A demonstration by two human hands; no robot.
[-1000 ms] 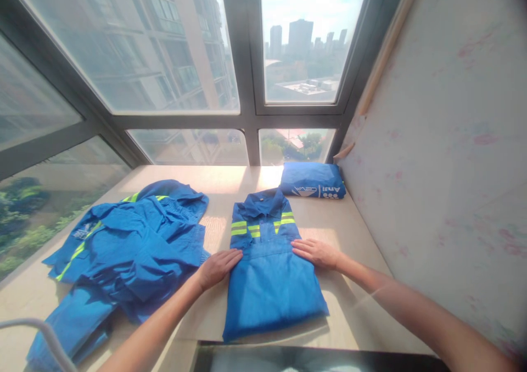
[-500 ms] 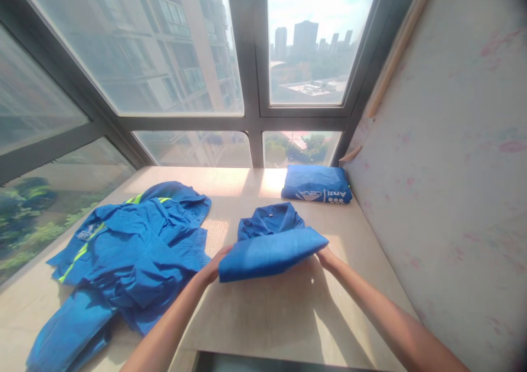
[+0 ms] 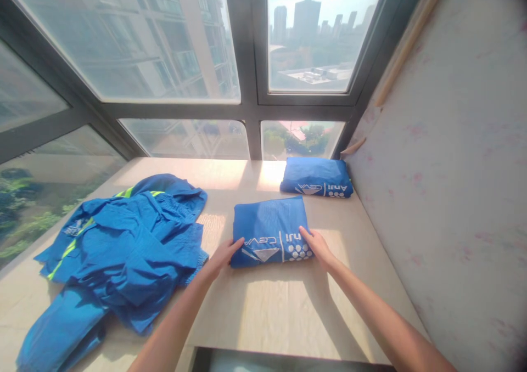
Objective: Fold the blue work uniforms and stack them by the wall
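Note:
A blue garment folded into a rectangle (image 3: 269, 224) lies in the middle of the wooden surface, its white printed lettering and dots upside down along the near side. At its near left corner, my left hand (image 3: 225, 254) grips the edge with the thumb on top. My right hand (image 3: 319, 246) holds the right edge, thumb over the print; its other fingers are mostly hidden. Another folded blue garment (image 3: 316, 175) with the same print lies behind, toward the right wall. On the left is a crumpled blue garment (image 3: 132, 240) with yellow-green stripes, spread loosely.
The pale wooden surface (image 3: 247, 311) ends at a dark-edged recess (image 3: 288, 360) at the front. Grey-framed windows (image 3: 247, 111) stand behind and to the left. A wall with faded flower patterns (image 3: 453, 169) bounds the right side.
The top part of the folded garment has come down over its collar, and the print now faces up. Both hands have stayed at its sides. The camera view has shifted slightly.

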